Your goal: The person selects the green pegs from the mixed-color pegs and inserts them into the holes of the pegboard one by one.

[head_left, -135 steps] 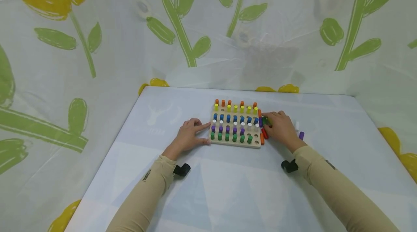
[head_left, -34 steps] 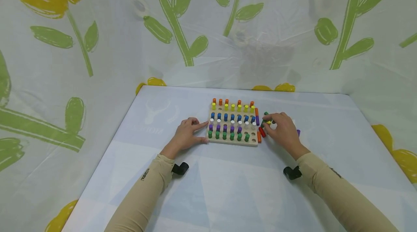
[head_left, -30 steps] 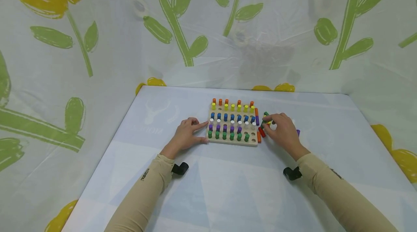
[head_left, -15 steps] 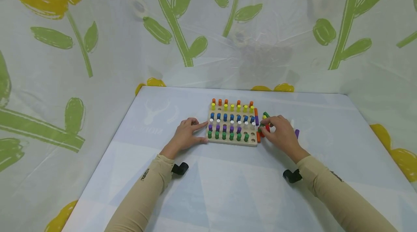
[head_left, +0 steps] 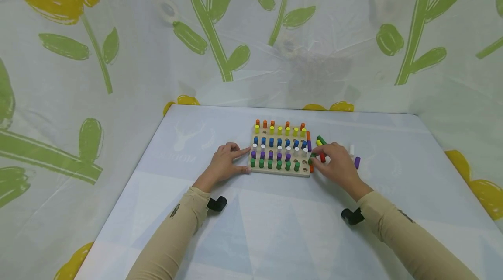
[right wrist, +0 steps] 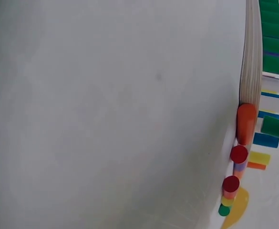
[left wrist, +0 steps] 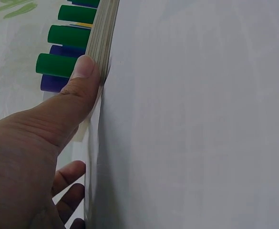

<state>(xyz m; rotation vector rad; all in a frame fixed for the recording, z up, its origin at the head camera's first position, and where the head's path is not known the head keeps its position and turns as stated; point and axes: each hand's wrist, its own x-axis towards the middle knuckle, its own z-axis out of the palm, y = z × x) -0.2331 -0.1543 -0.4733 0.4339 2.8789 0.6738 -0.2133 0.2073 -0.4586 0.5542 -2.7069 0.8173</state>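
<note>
A wooden pegboard [head_left: 280,174] stands on the table, with rows of orange, yellow, blue, white, purple and green pegs upright in it. My left hand [head_left: 224,162] touches its left edge with thumb and index finger. In the left wrist view the thumb [left wrist: 84,71] presses near the board's corner, beside a green peg [left wrist: 56,65]. Just off the board's right edge, my right hand [head_left: 339,168] pinches a green peg [head_left: 312,158] between thumb and fingers. The right wrist view shows that peg [right wrist: 277,128] raised above the board, with fingertips at the frame's edge.
Against the board's right side lie an orange peg [head_left: 308,135], a purple peg [head_left: 309,146] and another orange peg [head_left: 311,168]. Loose red [head_left: 322,157], yellow [head_left: 318,143] and green [head_left: 322,139] pegs lie behind my right hand, white [head_left: 351,150] and purple [head_left: 357,162] ones right of it.
My right hand has picked a green peg from among the loose ones and moved it left to the board's right edge. The left hand has kept its hold on the board's left edge.
</note>
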